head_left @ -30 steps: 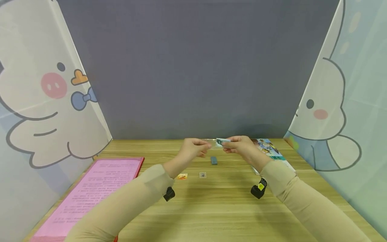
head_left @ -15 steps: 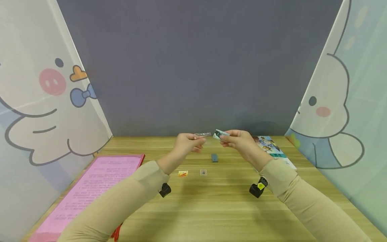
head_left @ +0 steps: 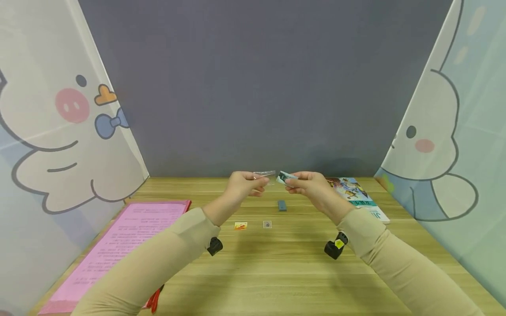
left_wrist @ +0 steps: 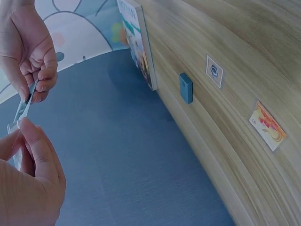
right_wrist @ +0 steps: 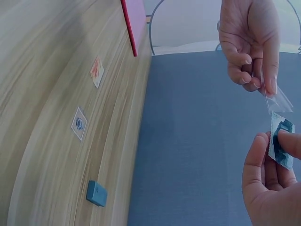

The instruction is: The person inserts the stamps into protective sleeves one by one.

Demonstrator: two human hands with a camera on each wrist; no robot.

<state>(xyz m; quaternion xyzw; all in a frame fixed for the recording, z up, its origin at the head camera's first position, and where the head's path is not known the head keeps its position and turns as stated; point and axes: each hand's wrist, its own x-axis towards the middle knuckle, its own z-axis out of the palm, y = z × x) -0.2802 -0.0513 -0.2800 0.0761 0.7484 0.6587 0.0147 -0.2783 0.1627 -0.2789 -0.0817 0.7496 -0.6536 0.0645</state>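
Note:
My left hand (head_left: 246, 183) pinches a small clear plastic bag (right_wrist: 281, 101) between thumb and fingers. Facing it, my right hand (head_left: 310, 184) holds a teal and white postage stamp (right_wrist: 281, 128) with perforated edges, thumb over its front. The stamp's upper edge is right at the bag's mouth in the right wrist view. Both hands are raised above the far part of the table. Below them lie an orange and white stamp (head_left: 240, 225), a small square stamp (head_left: 267, 224) with a round blue motif, and a little blue block (head_left: 282, 206).
A pink folder (head_left: 142, 232) with printed text and a red edge lies at the left, a red cord (head_left: 155, 300) by its near end. At the back right is a colourful book (head_left: 353, 193). A dark panel (head_left: 253, 87) stands behind the wooden table (head_left: 276, 272).
A second ago the stamp overlapped the clear bag. My hands then drew apart, left hand going left, and are now slightly closer again. Both hands keep their holds.

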